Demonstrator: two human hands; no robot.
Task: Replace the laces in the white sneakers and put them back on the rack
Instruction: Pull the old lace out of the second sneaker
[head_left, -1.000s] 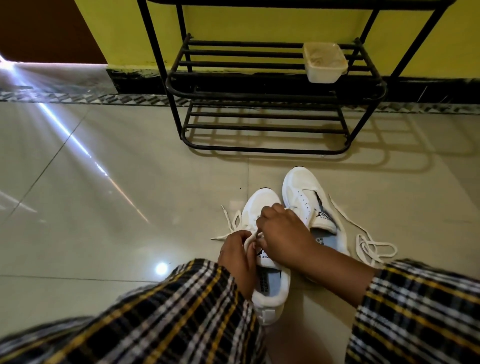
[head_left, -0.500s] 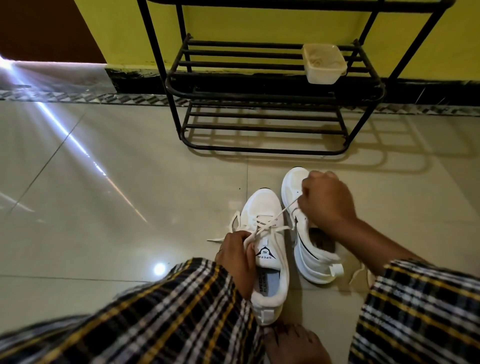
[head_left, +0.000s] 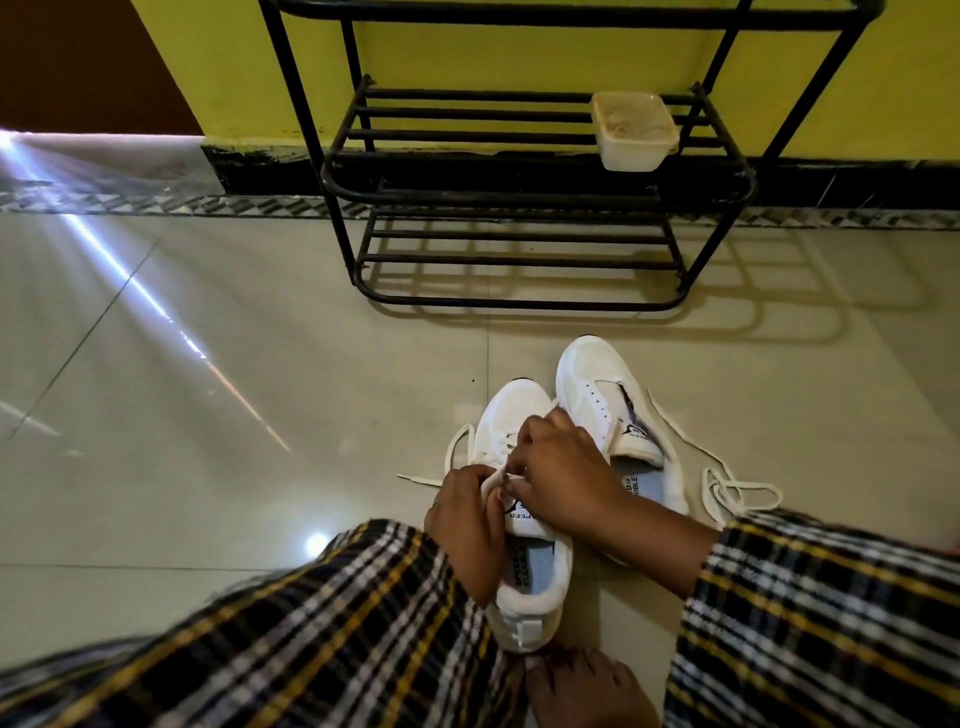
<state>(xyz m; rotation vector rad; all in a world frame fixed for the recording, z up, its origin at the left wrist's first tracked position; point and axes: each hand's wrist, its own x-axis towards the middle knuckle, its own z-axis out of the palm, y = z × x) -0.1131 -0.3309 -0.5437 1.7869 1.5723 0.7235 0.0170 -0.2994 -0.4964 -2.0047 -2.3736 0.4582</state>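
Compared with half a second earlier, when the right hand was raised over the far sneaker with a lace strand drawn taut, that hand has been brought back down to the near white mesh sneaker, and the far white sneaker, then tipped on its side, is now seen from above. The left hand has stayed at the sneaker's side.

Both grips are closed in a pinch: the cream flat lace is held by the left fingertips at the eyelets, and the right fingers are curled onto it from 3 o'clock. Whether an aglet is being threaded cannot be told.

The near sneaker stands on the glossy tiled floor, its toe at 12 o'clock towards the black metal shoe rack. A loose cream lace lies at 3 o'clock.

The lace is judged limp, light and slightly slippery, best pinched close to its stiff tip. The sneaker is judged light and soft-walled, best steadied at the eyelet row or lifted by the heel collar.
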